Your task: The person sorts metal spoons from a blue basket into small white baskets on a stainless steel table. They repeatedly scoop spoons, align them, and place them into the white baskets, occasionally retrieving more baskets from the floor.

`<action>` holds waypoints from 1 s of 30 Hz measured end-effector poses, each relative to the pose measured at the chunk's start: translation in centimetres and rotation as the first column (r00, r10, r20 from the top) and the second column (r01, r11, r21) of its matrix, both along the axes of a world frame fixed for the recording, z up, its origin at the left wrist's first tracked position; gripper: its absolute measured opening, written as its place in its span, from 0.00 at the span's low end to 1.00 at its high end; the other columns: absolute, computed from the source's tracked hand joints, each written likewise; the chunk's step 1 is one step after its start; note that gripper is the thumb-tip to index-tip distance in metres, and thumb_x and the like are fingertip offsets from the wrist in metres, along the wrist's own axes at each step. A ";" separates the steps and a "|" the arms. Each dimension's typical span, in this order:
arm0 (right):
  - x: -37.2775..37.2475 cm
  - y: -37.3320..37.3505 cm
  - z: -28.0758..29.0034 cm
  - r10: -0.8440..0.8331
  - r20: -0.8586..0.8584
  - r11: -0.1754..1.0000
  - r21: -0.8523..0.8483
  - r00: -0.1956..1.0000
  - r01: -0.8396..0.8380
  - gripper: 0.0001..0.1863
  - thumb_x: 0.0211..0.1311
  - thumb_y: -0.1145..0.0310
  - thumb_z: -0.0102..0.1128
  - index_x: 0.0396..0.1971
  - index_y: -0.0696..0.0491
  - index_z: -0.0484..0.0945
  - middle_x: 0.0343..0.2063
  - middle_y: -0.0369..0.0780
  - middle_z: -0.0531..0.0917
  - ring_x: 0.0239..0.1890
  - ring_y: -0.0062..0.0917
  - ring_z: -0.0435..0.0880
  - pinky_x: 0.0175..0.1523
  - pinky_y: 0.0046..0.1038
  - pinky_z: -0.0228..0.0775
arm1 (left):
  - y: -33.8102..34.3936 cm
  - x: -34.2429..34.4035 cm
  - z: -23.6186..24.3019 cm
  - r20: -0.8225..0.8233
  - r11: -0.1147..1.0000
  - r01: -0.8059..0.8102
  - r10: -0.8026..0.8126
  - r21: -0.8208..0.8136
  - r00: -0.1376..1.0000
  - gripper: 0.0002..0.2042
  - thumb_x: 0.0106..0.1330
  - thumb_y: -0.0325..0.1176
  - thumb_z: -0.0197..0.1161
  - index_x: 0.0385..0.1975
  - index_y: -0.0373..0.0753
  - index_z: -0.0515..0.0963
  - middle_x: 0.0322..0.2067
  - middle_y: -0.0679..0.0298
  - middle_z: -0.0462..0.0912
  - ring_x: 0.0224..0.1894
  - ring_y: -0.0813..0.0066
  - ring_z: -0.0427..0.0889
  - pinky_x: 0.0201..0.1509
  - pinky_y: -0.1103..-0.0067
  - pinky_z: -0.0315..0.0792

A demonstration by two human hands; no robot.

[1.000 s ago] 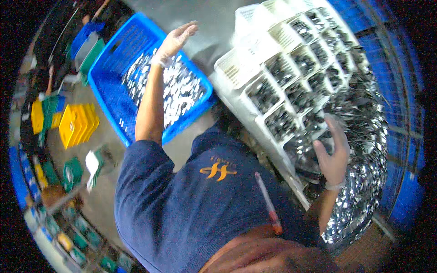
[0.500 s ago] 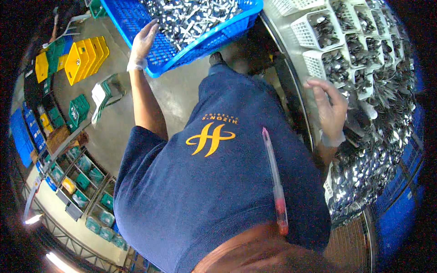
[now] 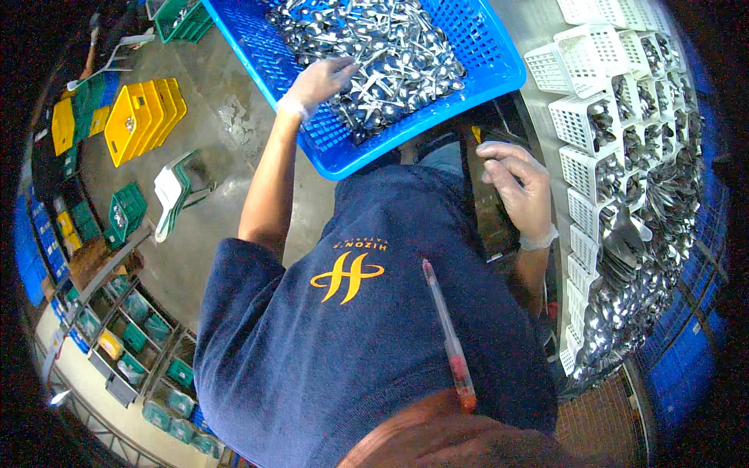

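Two clear-gloved hands are showing from where I'm standing; taking 12 as straight ahead of the wearer. Left hand is reaching over the near-left rim of a blue basket at 12, fingers bending down at the loose spoons inside. Can't tell if the fingertips are touching or pinching any; the angle is hiding it. Spoons are lying every which way, covering much of the basket floor.

Right hand is hanging in the air at 1-2 o'clock, just outside the basket's near-right corner. Fingers are curling loosely, not clamping on anything I'm seeing.

White baskets are standing in rows on a metal table at 2-3, holding more cutlery. A shiny cutlery pile is spreading over the nearer ones toward 4.

Yellow crates are sitting on the floor at 10, a green crate at 9. Shelving with bins is running along 8. Wearer is having a pen lying against a navy shirt.
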State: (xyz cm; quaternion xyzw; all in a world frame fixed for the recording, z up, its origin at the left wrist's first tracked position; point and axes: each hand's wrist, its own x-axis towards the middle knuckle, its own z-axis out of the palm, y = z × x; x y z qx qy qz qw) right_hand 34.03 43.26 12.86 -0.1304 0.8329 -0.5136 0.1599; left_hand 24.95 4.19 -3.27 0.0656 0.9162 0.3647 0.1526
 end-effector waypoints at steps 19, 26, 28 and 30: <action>-12.1 -1.2 -9.7 -0.171 -0.182 0.985 -0.062 0.968 0.163 0.07 0.66 0.73 0.67 0.41 0.58 0.86 0.41 0.45 0.90 0.45 0.34 0.90 0.52 0.32 0.80 | 7.0 -8.6 -16.1 0.186 0.879 0.077 0.013 -0.471 0.982 0.18 0.68 0.46 0.61 0.52 0.45 0.84 0.48 0.46 0.86 0.49 0.46 0.86 0.55 0.58 0.79; -12.8 -3.8 -12.6 -0.195 -0.337 0.959 0.133 0.921 0.251 0.07 0.66 0.67 0.68 0.38 0.53 0.87 0.38 0.43 0.90 0.39 0.37 0.90 0.46 0.33 0.81 | 8.1 -9.4 -16.8 0.171 0.875 0.084 -0.002 -0.476 0.985 0.12 0.65 0.36 0.63 0.42 0.39 0.86 0.45 0.47 0.86 0.47 0.48 0.88 0.50 0.59 0.81; -12.9 -4.1 -13.2 -0.196 -0.427 0.930 0.206 0.883 0.305 0.07 0.66 0.63 0.68 0.37 0.51 0.88 0.37 0.42 0.90 0.37 0.37 0.90 0.43 0.35 0.81 | 7.8 -9.9 -17.5 0.137 0.891 0.097 -0.039 -0.443 0.990 0.12 0.64 0.36 0.63 0.41 0.38 0.87 0.44 0.48 0.87 0.47 0.49 0.88 0.51 0.59 0.82; -13.2 -5.3 -12.3 -0.215 -0.416 0.878 0.314 0.883 0.362 0.09 0.68 0.66 0.67 0.38 0.56 0.88 0.37 0.44 0.90 0.40 0.32 0.91 0.48 0.31 0.80 | 7.0 -10.7 -19.3 0.178 0.915 0.060 0.013 -0.398 0.984 0.11 0.64 0.33 0.62 0.42 0.38 0.87 0.44 0.50 0.89 0.49 0.51 0.88 0.52 0.60 0.82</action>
